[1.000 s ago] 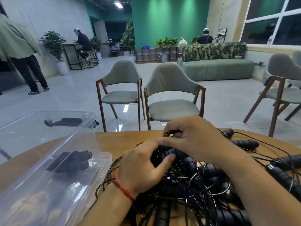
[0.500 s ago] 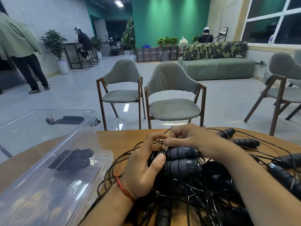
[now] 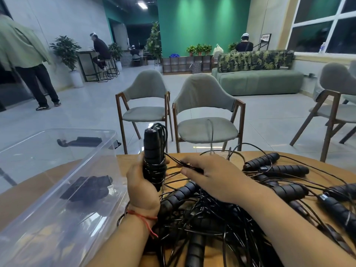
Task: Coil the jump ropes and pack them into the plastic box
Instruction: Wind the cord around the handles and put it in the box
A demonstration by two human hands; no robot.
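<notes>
left hand [image 3: 141, 186] now raises the paired jump-rope handles [image 3: 153, 151] upright above the tangled pile [image 3: 202, 218], no longer flat on it | cord now wound round their lower part | right hand [image 3: 210, 174] has shifted right, pinching the trailing cord [image 3: 178, 162]

We are seeing the plastic box [image 3: 107, 157] standing open-topped on the left of the table [image 3: 126, 161], its right wall rising just beside our left grip [image 3: 142, 189]. A tangle of jump ropes [image 3: 202, 218] is covering the table's middle and right under our right grip [image 3: 212, 176]; a strip of bare wood is showing between box and tangle.
</notes>
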